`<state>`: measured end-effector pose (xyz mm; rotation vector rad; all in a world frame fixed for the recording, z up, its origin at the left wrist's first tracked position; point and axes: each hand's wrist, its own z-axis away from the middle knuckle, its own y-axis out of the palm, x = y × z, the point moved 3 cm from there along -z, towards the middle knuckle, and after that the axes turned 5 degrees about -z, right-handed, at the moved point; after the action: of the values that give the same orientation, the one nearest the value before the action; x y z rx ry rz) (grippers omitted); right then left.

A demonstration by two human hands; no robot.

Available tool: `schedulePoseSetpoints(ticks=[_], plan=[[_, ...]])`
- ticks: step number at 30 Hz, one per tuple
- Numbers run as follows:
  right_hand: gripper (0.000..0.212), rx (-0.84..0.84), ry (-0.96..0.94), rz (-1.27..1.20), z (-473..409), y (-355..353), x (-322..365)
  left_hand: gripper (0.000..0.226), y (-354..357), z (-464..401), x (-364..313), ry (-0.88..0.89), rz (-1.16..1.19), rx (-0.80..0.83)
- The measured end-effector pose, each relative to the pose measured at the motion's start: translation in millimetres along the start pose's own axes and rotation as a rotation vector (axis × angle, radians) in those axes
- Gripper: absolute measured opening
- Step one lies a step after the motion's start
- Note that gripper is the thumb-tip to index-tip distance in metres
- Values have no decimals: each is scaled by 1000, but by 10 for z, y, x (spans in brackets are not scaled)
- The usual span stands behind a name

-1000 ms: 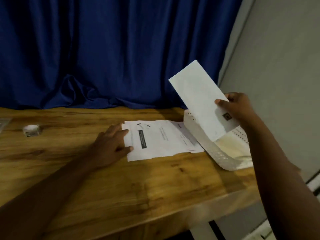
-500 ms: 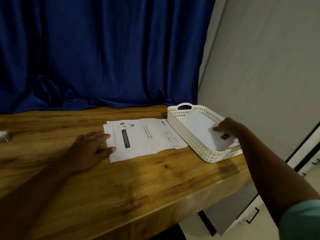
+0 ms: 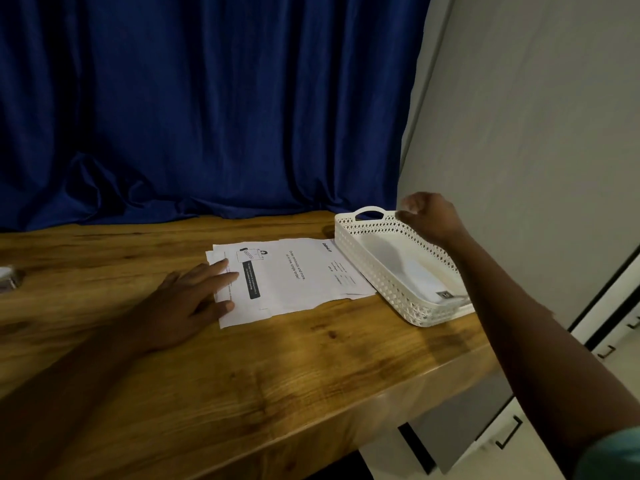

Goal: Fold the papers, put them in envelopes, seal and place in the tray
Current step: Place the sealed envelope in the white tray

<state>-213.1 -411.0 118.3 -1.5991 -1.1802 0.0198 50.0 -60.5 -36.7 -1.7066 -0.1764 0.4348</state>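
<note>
Right hand (image 3: 431,220) now lifted off white envelope (image 3: 420,277), hovering above far rim of white perforated plastic tray (image 3: 388,289), fingers loosely curled, holding nothing. Envelope lies flat inside tray, small dark square mark at near end. Left hand (image 3: 194,296) flat, fingers spread, pressing stack of white printed papers (image 3: 291,275) on wooden table (image 3: 242,375), just beside tray.

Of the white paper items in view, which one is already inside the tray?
The plain white envelope with a small dark square mark lies in the white perforated plastic tray; the printed sheets lie on the wooden table.
</note>
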Motion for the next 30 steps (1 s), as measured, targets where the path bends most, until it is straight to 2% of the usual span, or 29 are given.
schedulePoseSetpoints(ticks=[5,8,10,13,15,17,20,22,24,27,30], plan=[[29,105,-209,-302,267,554,875,104,-2,27,-80,-31,-7,73],[30,266,-200,-327,351,1094,1128,100,-6,63,-67,-45,4,58],[42,360,-162,-279,390,1438,1211,87,-7,72,-56,-60,-5,36],[77,459,-88,-201,515,1824,1340,63,-43,85,-5,-127,-54,-28],[86,508,-97,-189,642,2005,1450,57,-85,81,52,-161,-58,-70],[88,530,-181,-143,751,2210,1580,53,-135,102,179,-183,-47,-105],[86,602,-324,52,905,2433,1676,56,-220,157,334,-208,-27,-173],[84,632,-397,172,991,2507,1703,62,-296,204,410,-233,-18,-277],[76,634,-436,213,1064,2510,1727,67,-345,224,451,-260,-29,-348],[59,630,-497,158,1161,2489,1799,62,-286,201,463,-345,-114,-253],[53,551,-485,-29,1207,2467,1906,61,-211,172,385,-370,-253,-104]])
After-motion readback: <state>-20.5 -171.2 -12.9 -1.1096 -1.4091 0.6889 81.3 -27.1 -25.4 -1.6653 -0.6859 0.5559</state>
